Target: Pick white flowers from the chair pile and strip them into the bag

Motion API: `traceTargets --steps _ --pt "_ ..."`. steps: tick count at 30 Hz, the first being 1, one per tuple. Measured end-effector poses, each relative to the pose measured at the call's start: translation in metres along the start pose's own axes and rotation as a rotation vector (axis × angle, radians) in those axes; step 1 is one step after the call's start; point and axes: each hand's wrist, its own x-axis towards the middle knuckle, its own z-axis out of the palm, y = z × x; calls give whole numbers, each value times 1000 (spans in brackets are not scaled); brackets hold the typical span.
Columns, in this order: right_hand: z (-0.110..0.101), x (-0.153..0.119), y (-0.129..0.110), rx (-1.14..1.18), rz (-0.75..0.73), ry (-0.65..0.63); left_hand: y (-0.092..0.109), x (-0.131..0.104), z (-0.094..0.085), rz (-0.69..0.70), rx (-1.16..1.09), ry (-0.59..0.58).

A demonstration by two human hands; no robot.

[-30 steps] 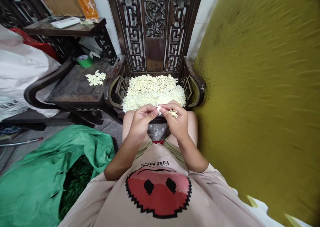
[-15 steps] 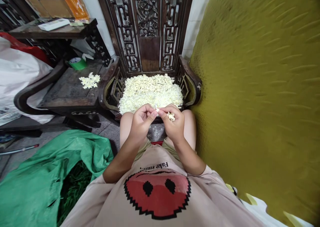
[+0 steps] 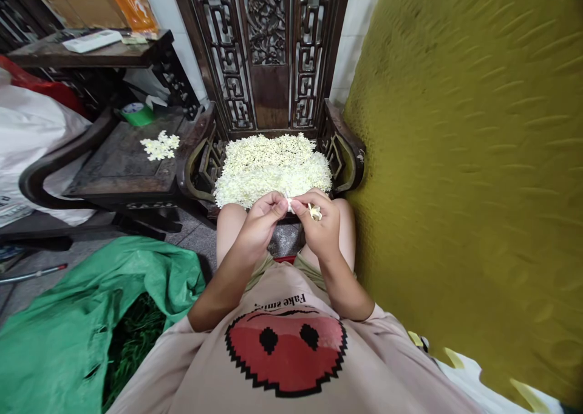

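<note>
1. White, a small piece (image 3: 289, 206) is pinched between the fingertips of the left hand (image 3: 260, 226) and right hand (image 3: 321, 227).
2. Beside that pinch, the right hand's curled fingers hold a cream flower (image 3: 314, 212).
3. Beyond the grip, pale blossoms (image 3: 273, 168) cover the chair seat.
</note>
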Motion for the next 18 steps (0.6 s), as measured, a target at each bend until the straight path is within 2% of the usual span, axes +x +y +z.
traceTargets --steps 11,18 --pt "1 -3 -7 124 53 -2 1 0 -2 27 -105 23" --pt "-2 -6 -12 130 62 -36 2 -4 -5 -39 -181 -2"
